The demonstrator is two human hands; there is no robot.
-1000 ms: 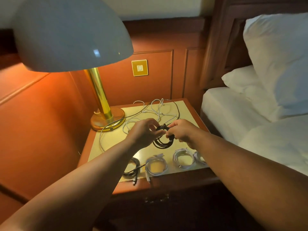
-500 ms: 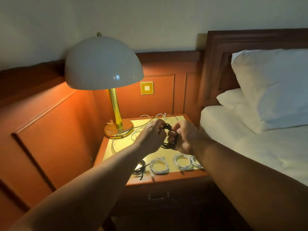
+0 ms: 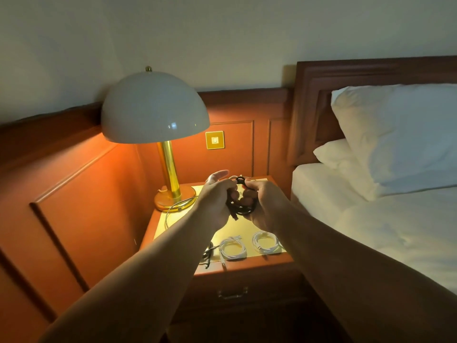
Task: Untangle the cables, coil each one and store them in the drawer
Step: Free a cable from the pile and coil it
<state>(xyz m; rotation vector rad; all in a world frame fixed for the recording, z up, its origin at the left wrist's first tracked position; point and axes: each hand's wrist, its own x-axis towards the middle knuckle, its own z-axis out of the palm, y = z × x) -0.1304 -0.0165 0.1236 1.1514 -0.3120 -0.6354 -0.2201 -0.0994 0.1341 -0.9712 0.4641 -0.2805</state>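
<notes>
Two hands: both are working one black cable (image 3: pixel 239 203) above the middle of the nightstand (image 3: pixel 249 229).
Left hand (image 3: pixel 214 199): it is gripping the left side of the bundle with curled lower fingers, while the forefinger and thumb are sticking out, apparently free.
Right hand (image 3: pixel 265 204): its fingers are curling round the right side of the loops, pinching them together.
Step in hand: judging by the small loop standing at the far top, the tail is being wrapped round the coil to lock it.
Doing it well: keeping the right-hand pinch firm so the loops are not springing apart, and feeding the tail snugly without kinking the plug end.
Cable look: thin, dark, wound in several tight rings, one short end hanging near the bottom.
Finished coils: two white coils (image 3: pixel 249 246) are lying at the near edge, a dark coil (image 3: pixel 208 252) just left of them, half hidden by the forearm.
Drawer (image 3: pixel 232 293): it is sitting closed below the top, so storing is not yet done.
Lamp (image 3: pixel 158 134): standing far left, a loose pale cable (image 3: pixel 173 209) trailing by its base.
</notes>
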